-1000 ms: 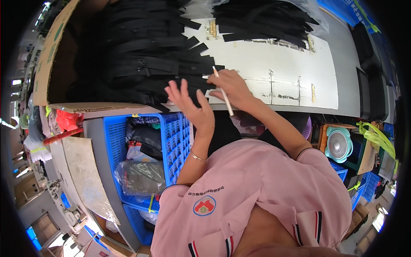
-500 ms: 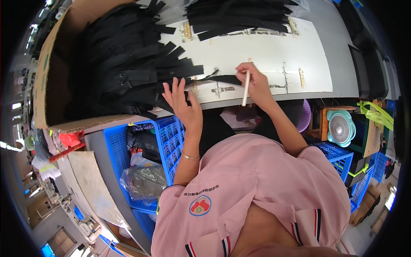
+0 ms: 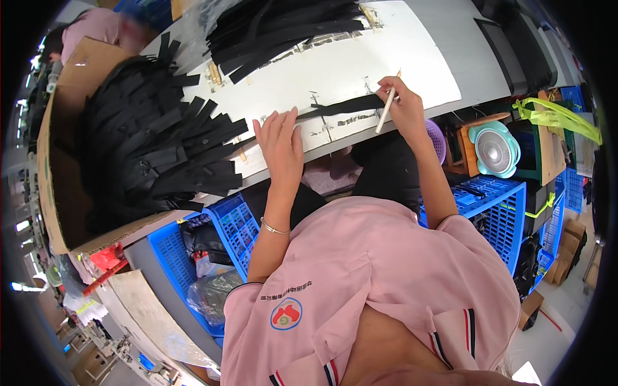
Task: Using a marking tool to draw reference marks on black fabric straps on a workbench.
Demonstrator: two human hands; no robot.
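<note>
A black fabric strip (image 3: 351,106) lies stretched along the near part of a white board (image 3: 418,55). My left hand (image 3: 281,145) rests on its left end, palm down, fingers straight and together. At the other end, my right hand (image 3: 405,110) is closed around a slim white pencil (image 3: 384,119), slanting down toward me. Its fingertips also touch the strip's right end; whether they pinch it I cannot tell. Left of my left hand, a large heap of black strips (image 3: 141,128) spills from a cardboard box (image 3: 55,199). Dark marks and tape patches show on the board.
Another bundle of black strips (image 3: 277,29) lies on the board's far side. Below the table edge stand blue plastic crates (image 3: 232,225), a purple basket (image 3: 436,140) and a teal fan (image 3: 494,149). A person in pink (image 3: 90,32) is at the far left.
The view has shifted, so the table appears turned and the person at far left has come into sight. My left hand has gone from raised, spread fingers to lying flat on the strip.
</note>
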